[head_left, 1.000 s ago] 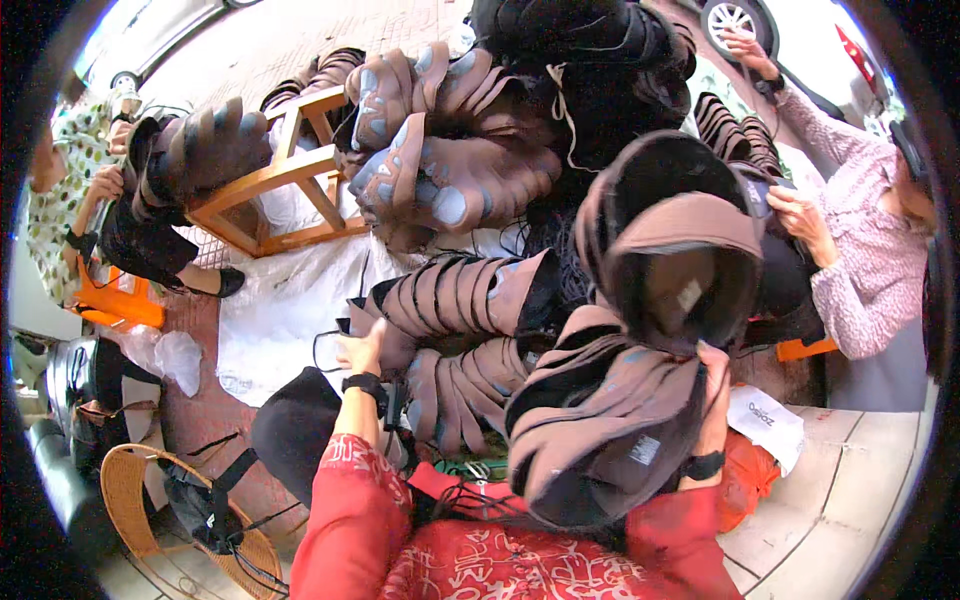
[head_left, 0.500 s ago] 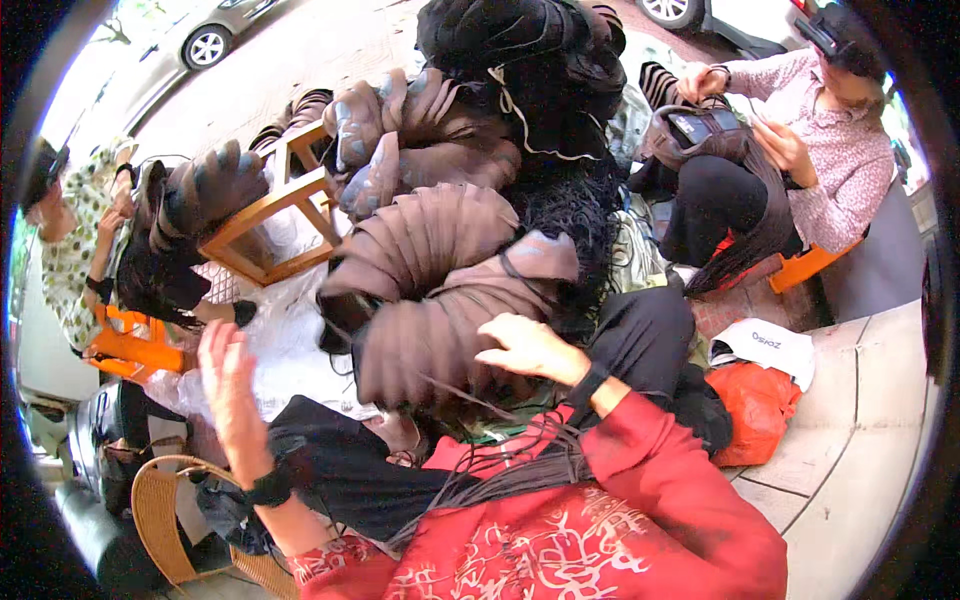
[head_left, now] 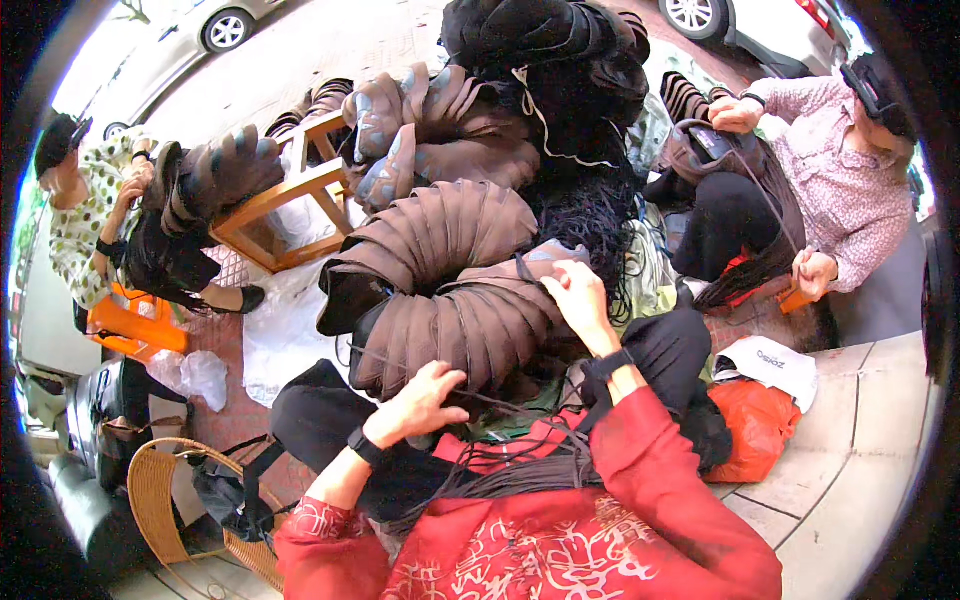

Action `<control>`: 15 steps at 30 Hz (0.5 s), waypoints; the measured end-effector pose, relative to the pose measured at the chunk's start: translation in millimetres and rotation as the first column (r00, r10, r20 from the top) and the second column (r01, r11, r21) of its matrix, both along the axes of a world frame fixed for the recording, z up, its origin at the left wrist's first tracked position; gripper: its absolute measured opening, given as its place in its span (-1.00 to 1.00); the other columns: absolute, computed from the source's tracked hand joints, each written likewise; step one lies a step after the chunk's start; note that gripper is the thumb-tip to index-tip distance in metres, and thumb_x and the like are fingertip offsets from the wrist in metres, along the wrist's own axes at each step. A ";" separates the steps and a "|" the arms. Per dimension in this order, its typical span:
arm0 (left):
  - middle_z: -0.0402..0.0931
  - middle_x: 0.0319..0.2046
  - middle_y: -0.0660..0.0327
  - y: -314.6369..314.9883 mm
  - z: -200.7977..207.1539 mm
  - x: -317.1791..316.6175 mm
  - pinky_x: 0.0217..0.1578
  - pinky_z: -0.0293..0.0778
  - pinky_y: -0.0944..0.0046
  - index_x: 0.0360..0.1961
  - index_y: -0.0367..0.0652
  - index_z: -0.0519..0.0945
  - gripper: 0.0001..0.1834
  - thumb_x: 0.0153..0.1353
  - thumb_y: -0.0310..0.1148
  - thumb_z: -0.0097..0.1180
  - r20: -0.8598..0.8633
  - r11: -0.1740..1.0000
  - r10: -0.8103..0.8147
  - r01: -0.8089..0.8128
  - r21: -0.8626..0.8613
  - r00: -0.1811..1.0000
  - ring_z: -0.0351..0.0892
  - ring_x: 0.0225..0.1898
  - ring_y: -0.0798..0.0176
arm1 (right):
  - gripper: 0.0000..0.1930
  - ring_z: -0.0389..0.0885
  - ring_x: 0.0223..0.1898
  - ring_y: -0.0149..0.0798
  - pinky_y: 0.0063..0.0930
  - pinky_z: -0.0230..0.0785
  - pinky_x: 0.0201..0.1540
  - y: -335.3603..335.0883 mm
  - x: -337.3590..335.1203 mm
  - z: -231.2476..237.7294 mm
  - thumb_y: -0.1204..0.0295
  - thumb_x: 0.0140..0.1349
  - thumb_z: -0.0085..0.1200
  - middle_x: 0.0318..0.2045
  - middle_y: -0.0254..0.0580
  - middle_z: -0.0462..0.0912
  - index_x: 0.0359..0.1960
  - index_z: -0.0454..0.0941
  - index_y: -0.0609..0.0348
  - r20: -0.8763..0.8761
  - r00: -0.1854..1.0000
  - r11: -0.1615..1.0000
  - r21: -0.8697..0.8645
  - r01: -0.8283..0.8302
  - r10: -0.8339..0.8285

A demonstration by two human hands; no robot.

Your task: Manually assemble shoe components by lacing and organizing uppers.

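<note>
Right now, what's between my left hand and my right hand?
In the head view, part of the curled brown stack shows between your left hand and right hand.

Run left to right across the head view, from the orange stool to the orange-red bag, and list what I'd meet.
Glossy orange plastic stool → light-brown wooden frame → curved stack of overlapping brown pieces → crinkled orange-red plastic bag.
</note>
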State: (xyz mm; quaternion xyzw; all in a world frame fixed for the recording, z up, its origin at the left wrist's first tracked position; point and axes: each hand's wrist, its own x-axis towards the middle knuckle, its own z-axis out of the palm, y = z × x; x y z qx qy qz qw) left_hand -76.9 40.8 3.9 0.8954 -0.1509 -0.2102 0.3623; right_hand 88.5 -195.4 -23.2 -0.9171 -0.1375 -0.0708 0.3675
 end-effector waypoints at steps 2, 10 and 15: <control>0.25 -0.02 -0.05 -9.9 -5.1 -9.8 0.11 0.09 0.03 -0.02 -0.23 0.33 -0.32 -0.18 -0.15 0.24 0.117 0.968 -0.090 0.059 0.244 0.989 0.16 0.08 -0.12 | -0.73 0.46 -0.36 -0.13 -0.31 0.34 -0.34 13.0 9.8 -4.4 0.22 -0.04 0.12 -0.41 -0.10 0.44 -0.37 0.50 0.12 0.093 0.993 0.991 -0.120 -0.063 0.075; 0.36 -0.23 -0.08 -54.3 -21.7 -53.7 0.08 -0.12 -0.30 -0.48 -0.24 0.52 -0.79 -0.10 -0.32 -0.02 0.296 0.795 -0.134 -0.076 0.602 0.946 0.03 0.10 -0.30 | -0.84 0.44 -0.31 -0.07 -0.17 0.27 -0.32 56.4 25.7 -31.1 0.31 0.04 -0.09 -0.39 -0.12 0.44 -0.50 0.44 0.12 -0.002 0.999 0.937 -0.346 -0.052 0.054; 0.43 -0.71 0.14 -61.4 -14.1 -74.7 -0.13 0.25 -0.15 -0.45 -0.18 0.33 -0.90 0.00 -0.40 -0.11 0.019 0.882 0.075 -0.075 0.465 0.997 0.52 -0.52 0.05 | -0.83 0.52 -0.52 -0.05 -0.22 0.35 -0.44 27.5 49.5 -39.4 0.39 0.06 -0.13 -0.53 -0.03 0.53 -0.50 0.46 0.21 0.016 0.997 0.997 0.038 -0.073 0.072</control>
